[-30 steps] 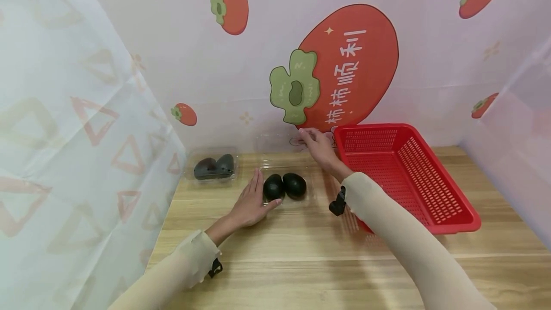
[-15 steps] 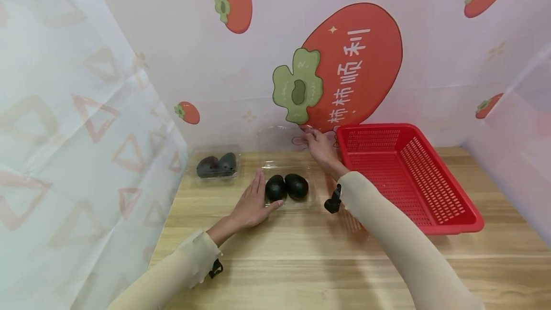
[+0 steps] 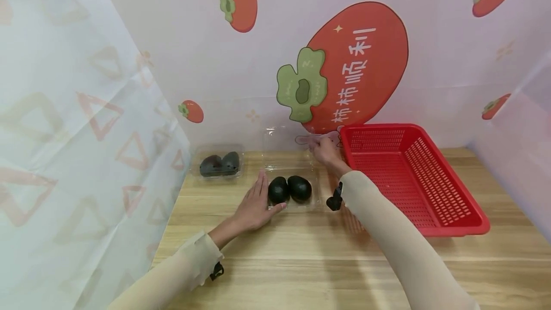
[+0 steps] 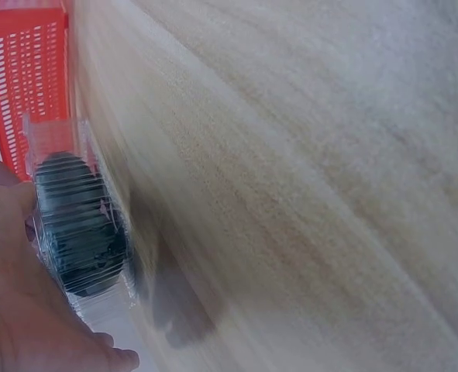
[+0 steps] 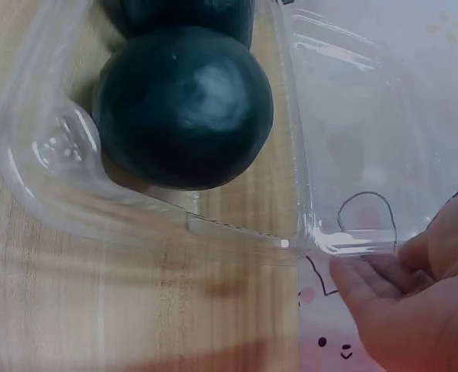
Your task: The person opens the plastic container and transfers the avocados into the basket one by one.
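Two dark green avocados (image 3: 299,189) lie side by side in the base of an open clear plastic clamshell box (image 3: 319,195) on the table. Its hinged lid (image 3: 287,149) stands raised at the back, against the wall side. My left hand (image 3: 254,207) rests along the box's left side with straight fingers, its thumb at the front corner by an avocado. With curled fingers, my right hand (image 3: 325,151) pinches the lid's right edge; the right wrist view shows the fingertips at the edge of the lid (image 5: 360,225). The left wrist view shows the ribbed box side (image 4: 81,225) beside my palm.
A second clear box (image 3: 217,162) with two dark avocados stands at the back left. On the right is a red perforated plastic basket (image 3: 430,231), close to my right forearm. A printed cloth wall (image 3: 241,71) borders the wooden table (image 3: 275,271) behind, with others at both sides.
The fingers of my right hand have curled in more at the lid's right edge, and the lid stands more upright than a second ago. My left hand stays beside the box.
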Tool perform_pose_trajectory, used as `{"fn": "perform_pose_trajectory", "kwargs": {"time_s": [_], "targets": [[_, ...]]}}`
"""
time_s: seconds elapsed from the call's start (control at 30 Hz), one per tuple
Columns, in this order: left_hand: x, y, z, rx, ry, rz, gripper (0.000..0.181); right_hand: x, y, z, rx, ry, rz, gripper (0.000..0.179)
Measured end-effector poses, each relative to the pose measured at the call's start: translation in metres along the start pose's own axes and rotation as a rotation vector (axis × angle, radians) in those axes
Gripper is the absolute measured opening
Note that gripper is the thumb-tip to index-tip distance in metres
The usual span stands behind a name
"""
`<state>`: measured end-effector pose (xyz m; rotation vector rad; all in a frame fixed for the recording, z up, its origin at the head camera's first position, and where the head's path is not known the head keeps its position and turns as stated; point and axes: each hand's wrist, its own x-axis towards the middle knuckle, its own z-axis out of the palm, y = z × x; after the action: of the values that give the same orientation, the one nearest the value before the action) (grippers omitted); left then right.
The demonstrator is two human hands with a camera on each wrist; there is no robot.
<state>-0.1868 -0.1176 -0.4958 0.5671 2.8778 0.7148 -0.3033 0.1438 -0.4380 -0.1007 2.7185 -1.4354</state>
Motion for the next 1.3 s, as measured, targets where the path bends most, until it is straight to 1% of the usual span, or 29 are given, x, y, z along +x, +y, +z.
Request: {"fn": "perform_pose_trajectory", "kwargs": {"time_s": [0.1,0.3,0.4,0.53,0.63,0.73,0.87,1.03,1.13,1.2,1.3], "targets": [[-0.004,0.003,-0.001,0.007,-0.006,-0.007,0.106,-0.001,0.001,-0.001,-0.026,-0.019,0.024,0.029],[-0.009,0.005,0.002,0.018,-0.011,-0.002,0.106,0.003,0.007,-0.001,-0.093,-0.017,0.055,0.021],[-0.011,0.005,0.002,0.023,-0.016,-0.001,0.106,0.018,0.027,0.004,-0.122,-0.020,0.065,0.019],[-0.014,0.006,0.002,0.021,-0.026,-0.003,0.106,0.017,0.030,0.006,-0.127,-0.056,0.103,0.015],[-0.015,0.006,0.003,0.019,-0.029,-0.002,0.106,0.002,0.014,0.004,-0.109,-0.083,0.154,0.017],[-0.016,0.005,0.004,0.017,-0.026,0.001,0.106,-0.001,0.013,0.006,-0.129,-0.091,0.190,0.015],[-0.015,0.003,0.004,0.026,-0.025,0.008,0.106,-0.001,0.013,0.009,-0.186,-0.084,0.229,0.010],[-0.013,0.001,0.003,0.040,-0.028,0.019,0.106,0.001,0.015,0.011,-0.248,-0.069,0.228,0.018],[-0.012,0.000,0.002,0.042,-0.034,0.019,0.106,0.000,0.013,0.010,-0.278,-0.069,0.225,0.018],[-0.011,0.000,0.001,0.042,-0.037,0.019,0.106,-0.001,0.011,0.009,-0.286,-0.074,0.237,0.015],[-0.010,-0.001,-0.001,0.050,-0.040,0.019,0.106,0.000,0.010,0.010,-0.309,-0.092,0.236,0.014]]}}
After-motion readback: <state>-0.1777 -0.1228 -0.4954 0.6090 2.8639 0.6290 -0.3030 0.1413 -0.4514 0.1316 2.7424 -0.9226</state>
